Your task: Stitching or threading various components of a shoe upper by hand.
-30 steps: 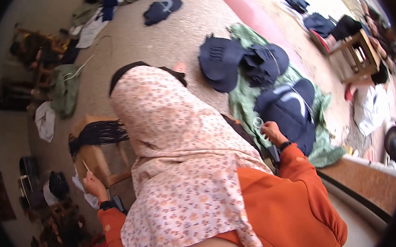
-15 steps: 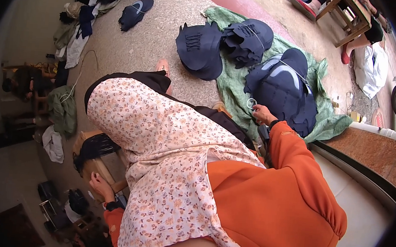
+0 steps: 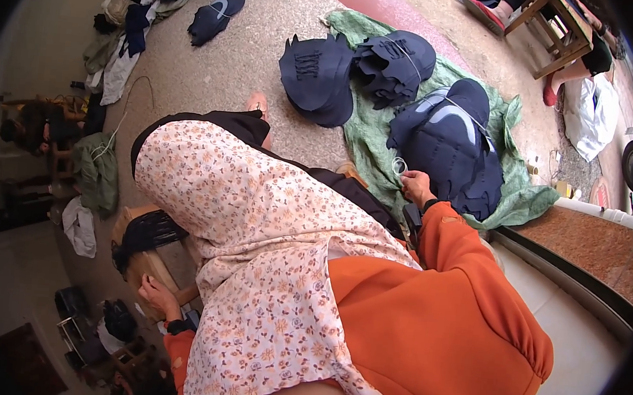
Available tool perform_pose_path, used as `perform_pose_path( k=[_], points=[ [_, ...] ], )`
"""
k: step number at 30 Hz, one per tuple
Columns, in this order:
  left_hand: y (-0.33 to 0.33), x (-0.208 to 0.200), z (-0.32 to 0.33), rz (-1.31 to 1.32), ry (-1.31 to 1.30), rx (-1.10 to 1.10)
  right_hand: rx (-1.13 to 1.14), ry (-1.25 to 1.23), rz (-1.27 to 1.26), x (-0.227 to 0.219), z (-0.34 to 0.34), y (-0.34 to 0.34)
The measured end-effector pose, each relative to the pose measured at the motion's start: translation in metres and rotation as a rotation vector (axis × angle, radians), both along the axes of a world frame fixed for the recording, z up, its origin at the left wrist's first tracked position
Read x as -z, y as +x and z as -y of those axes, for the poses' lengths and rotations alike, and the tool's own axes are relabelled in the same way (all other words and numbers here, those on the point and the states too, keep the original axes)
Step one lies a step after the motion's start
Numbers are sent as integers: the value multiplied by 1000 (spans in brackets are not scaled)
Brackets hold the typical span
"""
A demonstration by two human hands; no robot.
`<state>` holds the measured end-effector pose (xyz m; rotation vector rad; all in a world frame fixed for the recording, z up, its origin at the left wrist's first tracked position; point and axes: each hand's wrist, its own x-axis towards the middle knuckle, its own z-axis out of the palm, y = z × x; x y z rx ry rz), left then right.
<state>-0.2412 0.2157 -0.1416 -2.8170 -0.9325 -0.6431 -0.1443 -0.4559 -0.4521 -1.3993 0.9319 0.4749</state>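
My right hand [image 3: 416, 187] pinches a small looped coil of white cord [image 3: 398, 165], beside a green woven sheet [image 3: 366, 145]. On the sheet lie dark navy cut fabric pieces in stacks; the nearest bundle [image 3: 448, 153] has pale curved patches and a tie round it. Another tied stack [image 3: 399, 65] and a slotted stack [image 3: 316, 77] sit beyond it. At lower left, my left hand [image 3: 161, 298] is close to a wooden stool [image 3: 151, 264] with a bunch of black strands [image 3: 151, 234] on it. Its fingers are curled; what they hold, if anything, is too small to make out.
A floral apron [image 3: 255, 215] covers my lap. One more tied navy bundle [image 3: 215, 17] lies on the floor at far left, near piled cloth [image 3: 121, 67]. Another person sits by a wooden stool [image 3: 553, 26] at upper right, with a white sack [image 3: 591, 116] close by.
The view has shifted slightly. My right hand still holds the cord coil beside the nearest bundle, and my left hand stays near the stool, with little visible movement.
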Motion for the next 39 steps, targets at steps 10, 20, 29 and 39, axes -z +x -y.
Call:
perform_pose_path(
  k=[10,20,29,39],
  points=[
    [1,1,-1,-22,-35,-46,88,-56,72,-20,5,3],
    [4,0,4,-17,-17,-80,36,-46,145,-37,10,20],
    [0,8,-7,28,3,-20,-33,-109,37,-55,14,10],
    [-4,2,2,7,-1,-38,-137,-69,-73,-39,28,-6]
  ],
)
